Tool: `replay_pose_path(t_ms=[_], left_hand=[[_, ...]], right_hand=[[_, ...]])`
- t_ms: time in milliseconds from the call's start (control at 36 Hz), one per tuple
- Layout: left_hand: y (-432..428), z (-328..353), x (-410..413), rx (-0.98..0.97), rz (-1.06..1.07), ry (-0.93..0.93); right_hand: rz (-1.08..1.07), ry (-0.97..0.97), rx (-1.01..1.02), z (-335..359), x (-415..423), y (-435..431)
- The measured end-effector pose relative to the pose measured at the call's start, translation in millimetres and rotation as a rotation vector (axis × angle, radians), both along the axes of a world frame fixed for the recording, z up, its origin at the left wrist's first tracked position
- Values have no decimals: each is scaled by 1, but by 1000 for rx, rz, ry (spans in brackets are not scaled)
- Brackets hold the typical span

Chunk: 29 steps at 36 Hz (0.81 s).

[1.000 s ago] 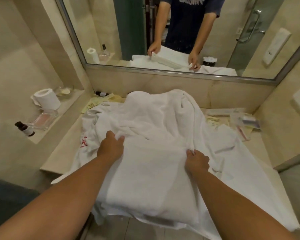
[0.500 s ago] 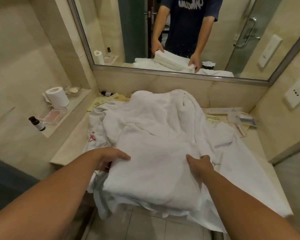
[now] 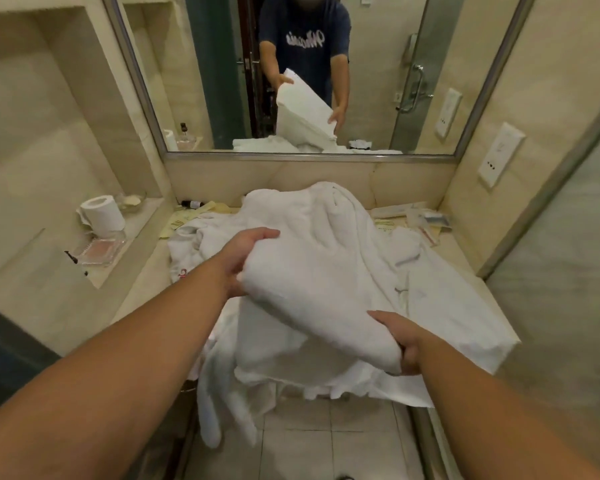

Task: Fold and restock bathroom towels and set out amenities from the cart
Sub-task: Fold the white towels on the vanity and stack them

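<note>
Loose towels (image 3: 343, 230) cover the counter (image 3: 142, 282); sachets (image 3: 426, 220) crowd its back-right corner.

White script lettering was seen across the chest of the dark blue T-shirt (image 3: 305, 36) reflected in the wall mirror (image 3: 430, 64); it appeared reversed and could not be read. A small red embroidered mark (image 3: 182, 273) was noted on a white towel edge, illegible. Print on the pale yellow paper sachets (image 3: 385, 224) was too small to read.
</note>
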State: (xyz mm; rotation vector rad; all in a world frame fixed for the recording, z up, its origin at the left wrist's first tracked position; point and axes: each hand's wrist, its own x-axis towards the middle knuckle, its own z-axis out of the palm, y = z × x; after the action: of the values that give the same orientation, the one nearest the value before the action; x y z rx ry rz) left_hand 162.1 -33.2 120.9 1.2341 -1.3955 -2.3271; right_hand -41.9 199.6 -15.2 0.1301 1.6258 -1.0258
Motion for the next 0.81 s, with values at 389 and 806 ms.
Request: replay_pose_path(t_ms=[389,806], left_hand=[[-12,131,-11,-108,341,52],[-37,194,-55,-187,475,377]], right_hand=[[-353,216,-744,187,-52,-45],[-316,410,-905,295,-92,-97]])
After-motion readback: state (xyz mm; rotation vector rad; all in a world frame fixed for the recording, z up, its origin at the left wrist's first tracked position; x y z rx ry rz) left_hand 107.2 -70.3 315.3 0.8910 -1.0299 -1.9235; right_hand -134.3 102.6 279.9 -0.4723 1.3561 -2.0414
